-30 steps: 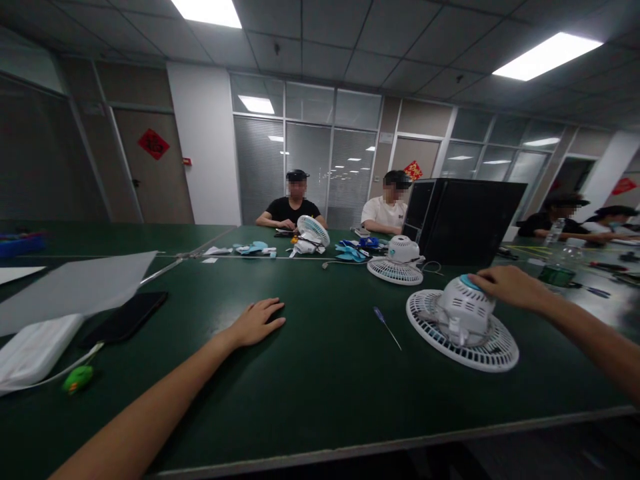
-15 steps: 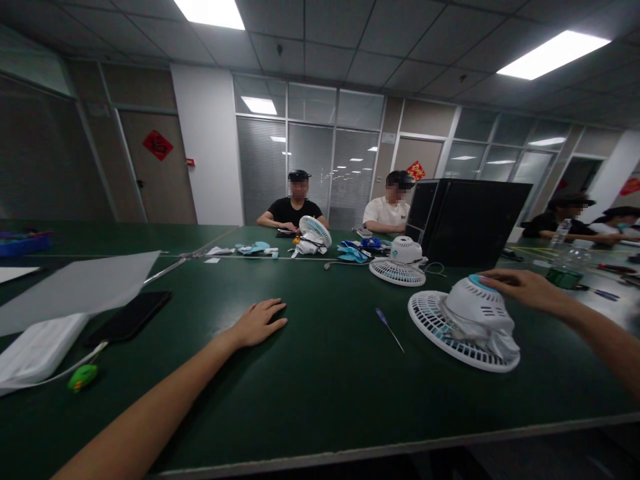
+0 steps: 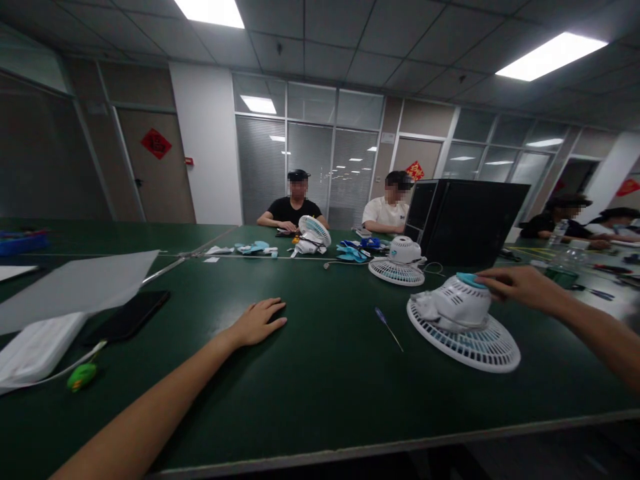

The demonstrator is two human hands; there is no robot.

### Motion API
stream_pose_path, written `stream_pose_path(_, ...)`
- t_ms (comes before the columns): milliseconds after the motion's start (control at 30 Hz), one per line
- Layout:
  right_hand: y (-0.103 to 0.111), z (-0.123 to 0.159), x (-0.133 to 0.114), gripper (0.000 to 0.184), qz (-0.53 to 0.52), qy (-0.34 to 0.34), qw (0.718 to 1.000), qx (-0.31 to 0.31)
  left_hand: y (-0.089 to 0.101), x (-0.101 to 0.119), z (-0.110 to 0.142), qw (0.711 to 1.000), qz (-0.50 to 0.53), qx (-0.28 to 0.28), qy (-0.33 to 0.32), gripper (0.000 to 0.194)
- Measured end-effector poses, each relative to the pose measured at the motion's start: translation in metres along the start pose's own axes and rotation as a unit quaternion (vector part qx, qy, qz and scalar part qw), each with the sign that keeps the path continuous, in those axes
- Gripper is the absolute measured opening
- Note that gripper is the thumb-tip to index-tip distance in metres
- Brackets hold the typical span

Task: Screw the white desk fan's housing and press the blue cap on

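Observation:
A small white fan [image 3: 463,322] lies face down on the green table [image 3: 310,387], its round grille flat and its motor housing up. My right hand [image 3: 520,287] reaches in from the right, fingers pinched on the blue-topped back of the housing. My left hand [image 3: 257,321] rests flat on the table to the left, fingers spread, holding nothing. A blue-handled screwdriver [image 3: 387,327] lies between my two hands.
A second white fan [image 3: 400,261] lies further back, beside a black case [image 3: 465,220]. At the left are a grey sheet [image 3: 75,287], a black phone [image 3: 127,317], a white pad [image 3: 35,350] and a green object [image 3: 80,377]. Two people sit across the table; others at the far right.
My right hand has turned the fan's motor housing round on its grille; its clip part swung from the front right over to the left. My left hand has stayed put.

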State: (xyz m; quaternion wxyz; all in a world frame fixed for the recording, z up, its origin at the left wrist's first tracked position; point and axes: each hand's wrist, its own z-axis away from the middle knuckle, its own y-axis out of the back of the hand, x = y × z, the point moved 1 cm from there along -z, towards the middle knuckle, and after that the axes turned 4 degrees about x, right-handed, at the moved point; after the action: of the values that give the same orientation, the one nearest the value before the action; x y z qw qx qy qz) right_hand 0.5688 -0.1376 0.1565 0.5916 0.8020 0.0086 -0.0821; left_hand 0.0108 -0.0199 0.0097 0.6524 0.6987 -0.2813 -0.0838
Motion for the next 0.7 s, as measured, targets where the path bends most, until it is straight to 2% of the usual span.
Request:
stream_pose_path(167, 0.002, -0.004, -0.024, 0.047, 0.034, 0.037, 0.999, 0.006, 0.003, 0.003, 0.001, 1.0, 0.003, -0.007, 0.008, 0.064)
stream_pose_path(300, 0.003, -0.013, -0.032, 0.043, 0.032, 0.062, 0.998, 0.01, 0.004, 0.004, 0.001, 1.0, 0.004, -0.008, 0.011, 0.064)
stream_pose_path(400, 0.006, -0.015, -0.035, 0.039, 0.025, 0.056, 0.997, 0.045, 0.003, 0.004, 0.001, 1.0, -0.003, -0.011, 0.008, 0.064)
stream_pose_path(500, 0.006, -0.006, -0.047, 0.041, 0.006, 0.043, 0.997, 0.062, 0.002, 0.003, 0.001, 1.0, -0.001, -0.007, 0.003, 0.063)
stream_pose_path(567, -0.002, 0.009, -0.063, 0.042, -0.016, 0.075, 0.997, 0.027, 0.002, 0.002, 0.001, 1.0, -0.001, -0.005, 0.001, 0.063)
stream_pose_path(633, -0.019, 0.031, -0.083, 0.042, -0.043, 0.136, 0.988, -0.053, 0.001, 0.001, 0.0, 1.0, -0.003, -0.005, 0.001, 0.063)
stream_pose_path(700, -0.041, 0.053, -0.101, 0.041, -0.033, 0.166, 0.976, -0.14, 0.001, 0.001, 0.0, 1.0, -0.003, -0.004, -0.001, 0.063)
